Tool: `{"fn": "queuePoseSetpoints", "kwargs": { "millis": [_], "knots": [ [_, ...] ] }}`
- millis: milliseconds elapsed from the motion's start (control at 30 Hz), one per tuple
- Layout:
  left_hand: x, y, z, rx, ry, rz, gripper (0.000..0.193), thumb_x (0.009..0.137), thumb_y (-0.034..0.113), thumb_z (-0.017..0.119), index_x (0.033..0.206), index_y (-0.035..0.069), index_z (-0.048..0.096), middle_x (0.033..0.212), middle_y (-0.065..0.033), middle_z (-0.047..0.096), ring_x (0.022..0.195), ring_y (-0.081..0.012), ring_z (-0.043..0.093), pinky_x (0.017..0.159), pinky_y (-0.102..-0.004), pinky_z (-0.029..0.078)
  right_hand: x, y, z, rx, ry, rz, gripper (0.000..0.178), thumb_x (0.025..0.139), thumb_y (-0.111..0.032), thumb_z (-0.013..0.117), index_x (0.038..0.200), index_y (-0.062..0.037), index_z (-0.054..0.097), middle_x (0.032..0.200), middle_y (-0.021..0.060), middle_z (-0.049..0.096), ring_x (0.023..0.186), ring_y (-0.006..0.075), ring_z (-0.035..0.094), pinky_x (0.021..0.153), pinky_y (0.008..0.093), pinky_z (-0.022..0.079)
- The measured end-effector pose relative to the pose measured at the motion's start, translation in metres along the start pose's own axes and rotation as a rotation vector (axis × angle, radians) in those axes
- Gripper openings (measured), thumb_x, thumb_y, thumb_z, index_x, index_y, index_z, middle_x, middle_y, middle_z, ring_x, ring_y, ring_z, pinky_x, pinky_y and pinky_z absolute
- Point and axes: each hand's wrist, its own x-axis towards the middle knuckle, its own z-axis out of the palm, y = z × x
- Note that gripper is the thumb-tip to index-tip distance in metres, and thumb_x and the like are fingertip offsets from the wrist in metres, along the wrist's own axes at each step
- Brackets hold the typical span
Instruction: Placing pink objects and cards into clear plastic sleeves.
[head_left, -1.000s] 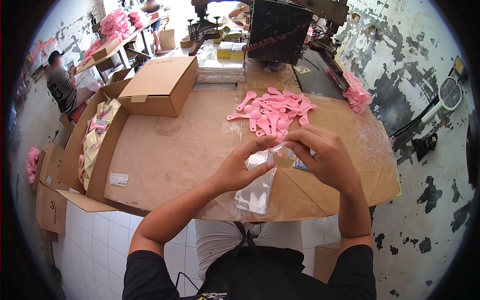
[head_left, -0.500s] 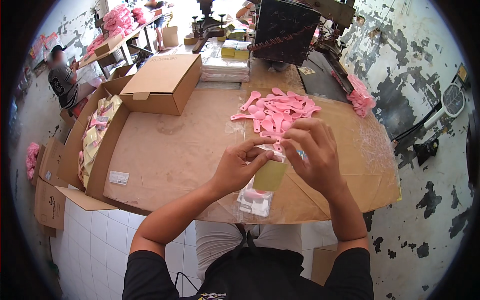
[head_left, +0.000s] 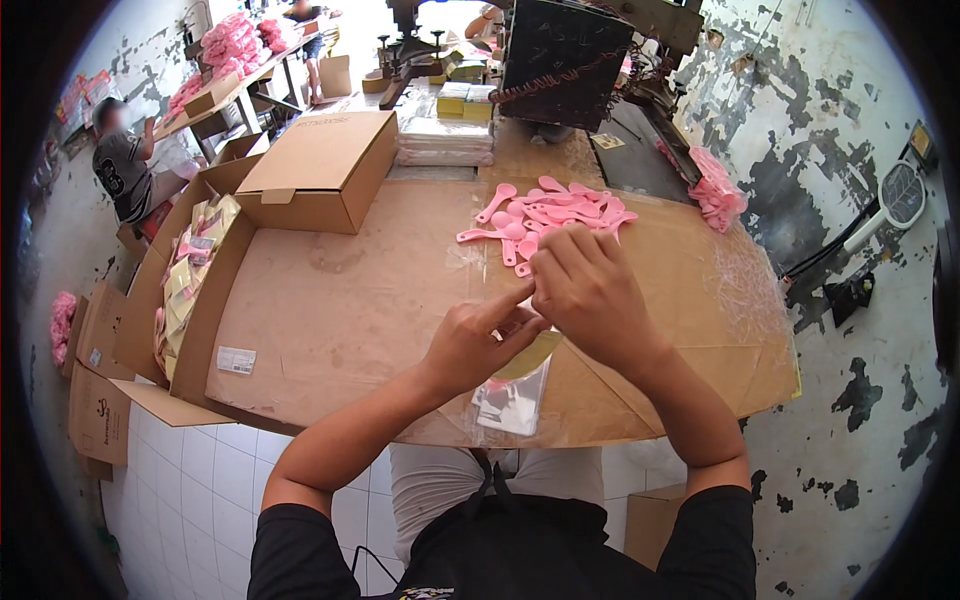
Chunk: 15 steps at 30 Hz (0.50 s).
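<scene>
My left hand (head_left: 472, 342) pinches a yellow-green card (head_left: 537, 355), whose upper part is covered by my fingers. Curled fingers of my right hand (head_left: 592, 292) meet my left fingertips just above the card; what they grip, if anything, is hidden. Under both hands, close to the table's near edge, lie flat clear plastic bags (head_left: 513, 405). A heap of pink plastic spoons (head_left: 570, 207) sits just beyond my right hand, partly covered by it.
On the left stands an open carton (head_left: 225, 300) holding many yellow-and-pink packets (head_left: 187, 285). Behind it is a closed cardboard box (head_left: 320, 165). Stacked plastic bags (head_left: 445, 145) and yellow card bundles (head_left: 465, 100) are at the back, beside a black machine box (head_left: 558, 65). A person (head_left: 125, 165) sits far left.
My right hand has moved left and its fingers have closed against my left fingertips. The card has tilted and shows less. More of the plastic bags is uncovered.
</scene>
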Motion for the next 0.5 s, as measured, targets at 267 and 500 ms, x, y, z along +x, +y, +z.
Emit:
{"fn": "queuePoseSetpoints", "kwargs": {
  "millis": [267, 500],
  "knots": [
    [0.008, 0.000, -0.015, -0.410, -0.045, -0.322, 0.044, 0.095, 0.014, 0.071, 0.135, 0.000, 0.058, 0.092, -0.0092, 0.078, 0.085, -0.0119, 0.074, 0.076, -0.0275, 0.057, -0.061, 0.078, -0.054, 1.362, -0.151, 0.637, 0.008, 0.097, -0.010, 0.053, 0.093, -0.0035, 0.056, 0.073, 0.0015, 0.053, 0.067, 0.0087, 0.056, 0.060, 0.0270, 0.045],
    [0.018, -0.001, -0.011, -0.649, 0.007, -0.379, 0.040, 0.099, 0.012, 0.065, 0.135, -0.004, 0.056, 0.104, -0.0119, 0.076, 0.098, -0.0110, 0.070, 0.087, -0.0244, 0.054, -0.248, 0.230, -0.036, 0.249, -0.171, 1.192, 0.022, 0.097, -0.013, 0.058, 0.116, -0.0011, 0.060, 0.088, 0.0112, 0.070, 0.085, 0.0244, 0.069, 0.079, 0.0354, 0.054]
  ]
}}
